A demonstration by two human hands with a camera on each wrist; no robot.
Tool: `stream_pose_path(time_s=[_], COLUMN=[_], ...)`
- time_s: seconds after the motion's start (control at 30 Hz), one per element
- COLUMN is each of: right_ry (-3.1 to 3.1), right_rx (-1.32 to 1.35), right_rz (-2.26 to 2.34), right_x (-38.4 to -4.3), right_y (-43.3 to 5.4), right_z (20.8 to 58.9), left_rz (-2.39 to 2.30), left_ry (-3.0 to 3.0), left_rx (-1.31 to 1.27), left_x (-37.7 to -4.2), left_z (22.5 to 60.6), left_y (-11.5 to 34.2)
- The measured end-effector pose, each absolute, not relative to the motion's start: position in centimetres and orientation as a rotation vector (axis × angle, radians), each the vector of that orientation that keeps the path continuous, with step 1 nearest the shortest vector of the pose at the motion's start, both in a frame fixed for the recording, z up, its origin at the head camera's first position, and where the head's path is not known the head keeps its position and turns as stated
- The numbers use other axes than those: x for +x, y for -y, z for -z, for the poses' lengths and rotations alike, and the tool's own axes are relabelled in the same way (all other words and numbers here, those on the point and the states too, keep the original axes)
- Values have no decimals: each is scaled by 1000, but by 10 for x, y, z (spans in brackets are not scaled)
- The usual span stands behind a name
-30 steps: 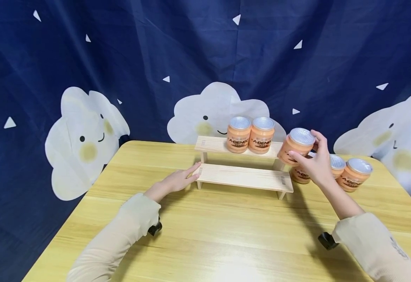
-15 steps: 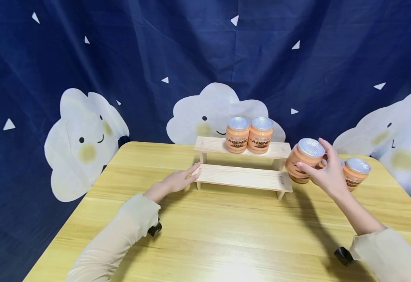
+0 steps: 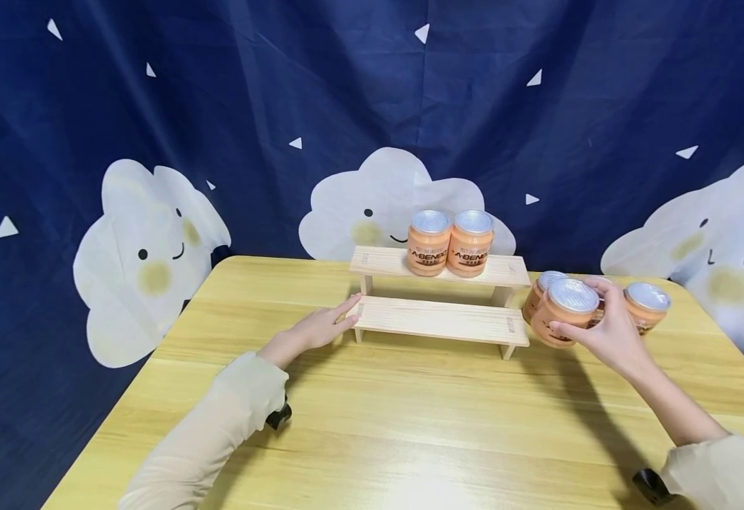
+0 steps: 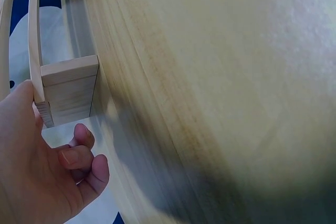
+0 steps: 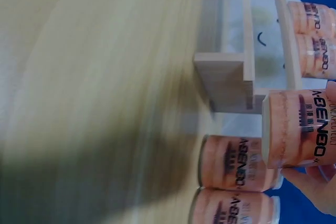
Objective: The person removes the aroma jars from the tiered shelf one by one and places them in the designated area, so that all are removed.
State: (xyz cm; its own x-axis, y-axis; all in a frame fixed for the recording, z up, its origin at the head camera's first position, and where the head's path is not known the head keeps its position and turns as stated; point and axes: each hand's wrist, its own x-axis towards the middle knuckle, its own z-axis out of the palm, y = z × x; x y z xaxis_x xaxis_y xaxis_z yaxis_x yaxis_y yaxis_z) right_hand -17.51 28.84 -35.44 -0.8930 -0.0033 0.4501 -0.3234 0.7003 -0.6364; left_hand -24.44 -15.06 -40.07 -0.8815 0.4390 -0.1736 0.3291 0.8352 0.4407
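My right hand grips an orange jar with a silvery lid, thumb on its near side. The right wrist view has this held jar raised off the table, beyond the shelf's right end. My left hand pinches the left end of the lower board of a two-step wooden shelf; the left wrist view has the thumb against the board, other fingers curled loosely. Two matching jars, a left one and a right one, stand side by side on the upper board.
More orange jars stand on the table right of the shelf: one behind the held jar, another farther right, and one mostly hidden by the right hand. A dark blue curtain with white clouds hangs behind the table.
My right hand has carried the jar right and downward, away from the upper board, to in front of the jars on the table. The left hand stays on the shelf.
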Motion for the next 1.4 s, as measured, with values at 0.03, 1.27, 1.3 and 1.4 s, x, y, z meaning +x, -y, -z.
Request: stream_pose_path(time_s=[0.03, 1.27, 1.3, 1.4], right_ry=[2492, 2649, 2645, 2630], right_rx=[266, 219, 227, 260], right_rz=[-1044, -1121, -1110, -1079], right_x=[-176, -184, -184, -184], right_y=[-290, -308, -308, -308], right_z=[356, 397, 397, 398], left_rz=[-591, -600, -597, -594], left_ry=[-2750, -2753, -2755, -2760], left_rx=[589, 601, 603, 600], left_x=[-244, -245, -245, -245], left_z=[401, 402, 402, 403], left_y=[151, 151, 151, 152])
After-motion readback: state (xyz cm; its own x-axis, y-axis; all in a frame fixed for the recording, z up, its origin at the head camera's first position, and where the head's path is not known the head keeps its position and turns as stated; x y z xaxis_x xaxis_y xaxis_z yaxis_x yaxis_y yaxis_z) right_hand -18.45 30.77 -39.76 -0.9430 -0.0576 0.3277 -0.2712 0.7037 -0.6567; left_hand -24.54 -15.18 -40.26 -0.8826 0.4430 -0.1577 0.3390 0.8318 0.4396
